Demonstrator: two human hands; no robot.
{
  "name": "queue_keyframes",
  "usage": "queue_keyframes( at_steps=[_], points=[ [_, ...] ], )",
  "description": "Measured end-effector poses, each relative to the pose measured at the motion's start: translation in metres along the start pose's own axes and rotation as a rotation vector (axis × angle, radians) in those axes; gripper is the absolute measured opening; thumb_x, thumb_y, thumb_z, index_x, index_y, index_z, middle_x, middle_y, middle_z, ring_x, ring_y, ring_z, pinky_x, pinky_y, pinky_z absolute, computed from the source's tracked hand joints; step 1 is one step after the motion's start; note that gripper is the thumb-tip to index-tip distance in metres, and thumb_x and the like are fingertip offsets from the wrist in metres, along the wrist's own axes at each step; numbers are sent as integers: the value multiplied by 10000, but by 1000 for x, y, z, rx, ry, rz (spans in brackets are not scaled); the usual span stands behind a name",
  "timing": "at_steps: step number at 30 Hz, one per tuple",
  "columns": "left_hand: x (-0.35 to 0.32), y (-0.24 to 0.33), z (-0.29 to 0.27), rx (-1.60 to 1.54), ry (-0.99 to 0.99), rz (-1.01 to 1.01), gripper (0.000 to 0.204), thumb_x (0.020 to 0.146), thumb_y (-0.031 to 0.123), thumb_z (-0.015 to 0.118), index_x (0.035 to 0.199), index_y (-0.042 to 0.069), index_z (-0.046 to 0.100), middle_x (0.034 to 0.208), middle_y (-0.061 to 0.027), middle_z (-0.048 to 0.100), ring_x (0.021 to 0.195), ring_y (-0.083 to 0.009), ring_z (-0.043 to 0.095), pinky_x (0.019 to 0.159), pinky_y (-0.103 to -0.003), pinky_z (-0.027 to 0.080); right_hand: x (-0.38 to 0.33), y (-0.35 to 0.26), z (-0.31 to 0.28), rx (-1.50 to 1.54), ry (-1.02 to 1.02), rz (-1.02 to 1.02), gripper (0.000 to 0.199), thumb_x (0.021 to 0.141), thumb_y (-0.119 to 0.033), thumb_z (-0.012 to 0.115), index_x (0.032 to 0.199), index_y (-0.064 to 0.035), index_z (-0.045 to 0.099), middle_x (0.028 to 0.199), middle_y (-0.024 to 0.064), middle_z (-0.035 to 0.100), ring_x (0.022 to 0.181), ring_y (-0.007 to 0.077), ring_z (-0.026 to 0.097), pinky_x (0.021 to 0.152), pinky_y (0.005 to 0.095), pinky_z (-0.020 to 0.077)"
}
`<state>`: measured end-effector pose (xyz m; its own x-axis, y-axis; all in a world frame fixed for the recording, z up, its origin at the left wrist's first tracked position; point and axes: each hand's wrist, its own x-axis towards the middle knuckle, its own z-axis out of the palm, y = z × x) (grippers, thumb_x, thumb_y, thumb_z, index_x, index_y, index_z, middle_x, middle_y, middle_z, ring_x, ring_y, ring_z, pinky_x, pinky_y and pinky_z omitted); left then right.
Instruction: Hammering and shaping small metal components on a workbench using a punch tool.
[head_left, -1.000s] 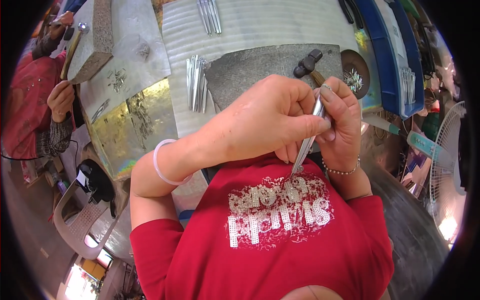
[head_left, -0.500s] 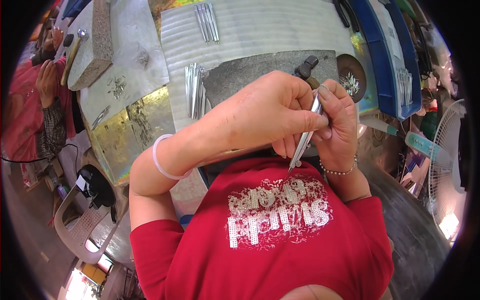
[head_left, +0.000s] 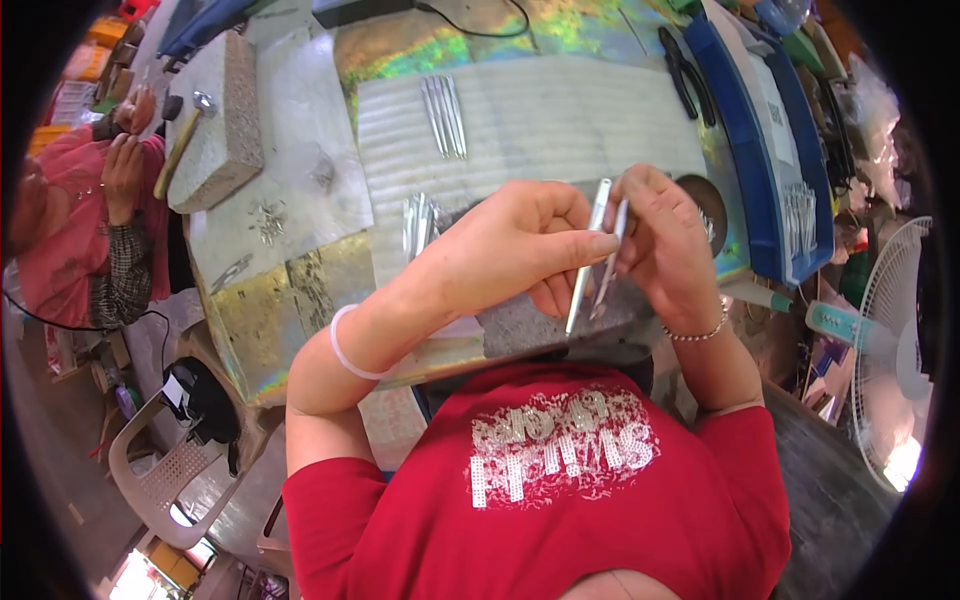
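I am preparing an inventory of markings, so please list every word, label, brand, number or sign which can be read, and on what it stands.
Red T-shirt: large white lettering; wording not copied here.
White sheet in the blue tray: square code-like mark, too small to read.
White slip on the black bundle: too small to read.
Silver metal piece in the left hand: no marking can be made out.

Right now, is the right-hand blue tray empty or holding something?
Holding something: the blue tray has slender silver pieces in its near end.
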<state>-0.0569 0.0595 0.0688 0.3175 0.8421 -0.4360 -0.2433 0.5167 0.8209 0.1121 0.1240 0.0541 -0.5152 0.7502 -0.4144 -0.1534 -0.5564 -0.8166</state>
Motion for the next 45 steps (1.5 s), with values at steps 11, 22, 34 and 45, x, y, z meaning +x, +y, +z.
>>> queue_keyframes(
  at_steps=[11, 22, 34, 45],
  points=[
    [9, -25, -142, 336, 821, 246, 244, 855, 184, 642, 907, -46, 578, 695, -64, 592, 523, -109, 583, 458, -233, 494, 185, -51, -109, -1304, 138, -420, 268, 844, -265, 596, 789, -2, 589, 675, 104, 606, 563, 197, 590, 543, 326, 459],
    [54, -38, -143, 933, 977, 253, 356, 758, 239, 727, 961, 2, 554, 653, -158, 618, 606, -284, 618, 573, -377, 463, 72, -47, -50, -1372, 45, -409, 318, 816, -137, 604, 1097, -19, 512, 870, 144, 583, 756, 328, 584, 673, 399, 459],
    [-58, -90, -83, 961, 1132, 330, 141, 834, 79, 621, 961, 19, 609, 883, -137, 622, 629, -243, 620, 570, -321, 486, -35, -3, -43, -1535, -65, -554, 638, 707, -60, 703, 1275, -5, 416, 1225, 190, 465, 1127, 367, 461, 965, 418, 375],
    [-49, -115, -67, 999, 1100, 161, 250, 779, 33, 567, 1028, 29, 585, 876, -166, 627, 715, -312, 630, 641, -392, 499, -43, 24, -46, -1643, 53, -540, 464, 709, 26, 554, 1158, 10, 435, 1017, 184, 472, 946, 364, 507, 805, 425, 441]
  ],
)
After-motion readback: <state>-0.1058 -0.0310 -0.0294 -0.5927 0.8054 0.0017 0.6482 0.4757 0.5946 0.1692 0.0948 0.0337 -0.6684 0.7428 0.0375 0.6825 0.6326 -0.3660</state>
